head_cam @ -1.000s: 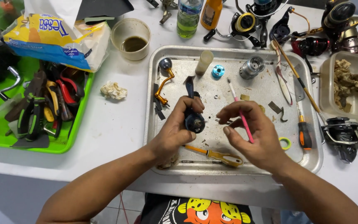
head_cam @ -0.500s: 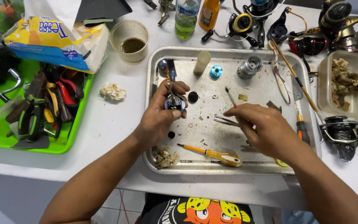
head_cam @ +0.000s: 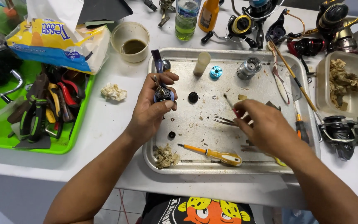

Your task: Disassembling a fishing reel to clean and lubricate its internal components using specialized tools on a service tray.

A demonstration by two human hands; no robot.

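Left hand (head_cam: 152, 108): grip clamped on a small dark reel part (head_cam: 162, 94) with a blue ring, held above the left end of the metal tray (head_cam: 212, 56)

Right hand (head_cam: 266, 126): fingers pinched together on a thin pink-handled brush (head_cam: 230, 101), tip pointing up-left, over the tray's middle

Between the two grips, on the tray floor: black round cap (head_cam: 193, 97); below it a smaller black ring (head_cam: 171, 135)

Just left of the right grip: tweezers (head_cam: 224, 120), lying flat

Below both grips, near the tray's front wall: orange-and-yellow screwdriver (head_cam: 212, 152); soiled wad of tissue (head_cam: 165, 156) at the front-left corner

Above the grips, far end of tray: cream cylinder (head_cam: 201, 63), blue round cap (head_cam: 216, 72), silver spool (head_cam: 248, 68)

Left of the left grip, on the white tabletop: crumpled tissue (head_cam: 113, 92); cup of dark liquid (head_cam: 130, 41); soft tissue packet (head_cam: 59, 41), yellow and blue with a white sheet sticking out; green tray (head_cam: 79, 128) of pliers

Right of the right grip: clear tub (head_cam: 355, 108) of used tissue; black spinning reel (head_cam: 341, 132)
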